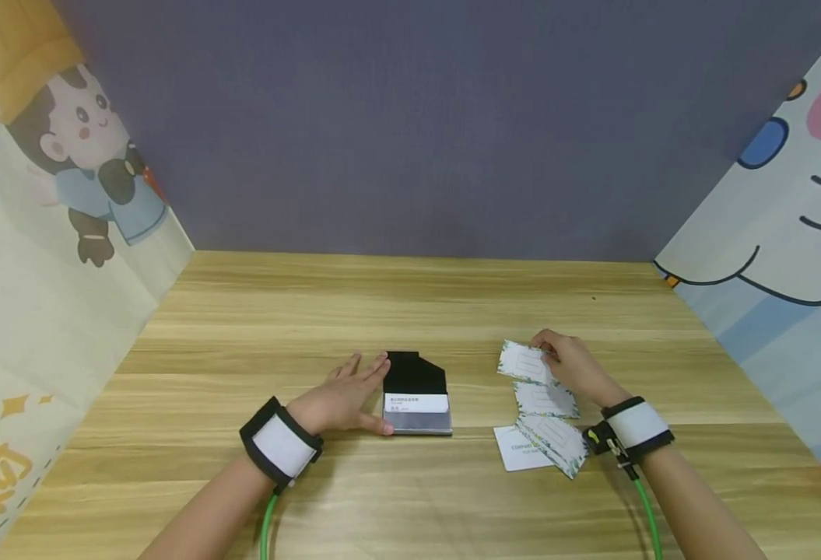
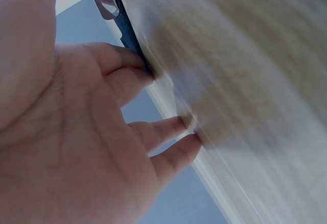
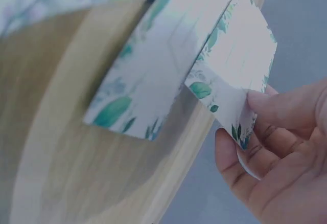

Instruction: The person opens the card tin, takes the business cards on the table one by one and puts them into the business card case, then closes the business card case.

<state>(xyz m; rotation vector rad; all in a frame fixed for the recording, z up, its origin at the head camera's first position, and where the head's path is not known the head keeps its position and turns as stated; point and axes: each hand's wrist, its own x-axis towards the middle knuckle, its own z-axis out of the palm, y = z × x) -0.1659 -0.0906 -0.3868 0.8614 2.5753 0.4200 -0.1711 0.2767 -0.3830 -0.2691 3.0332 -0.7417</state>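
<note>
A card case lies with its black flap folded back, and a white printed card shows inside it. My left hand rests beside it with spread fingers, fingertips and thumb at its left edge. In the left wrist view, those fingertips touch the wooden surface. On the right, my right hand pinches a leaf-bordered card at its right end, between thumb and fingers. The right wrist view shows this card tilted up from the table, the thumb on its printed face.
Below the pinched card lie two more leaf-bordered cards, the middle card and the lower card. The lower one overlaps a white company card. Wood-grain table spreads around, with a dark back panel and printed side walls.
</note>
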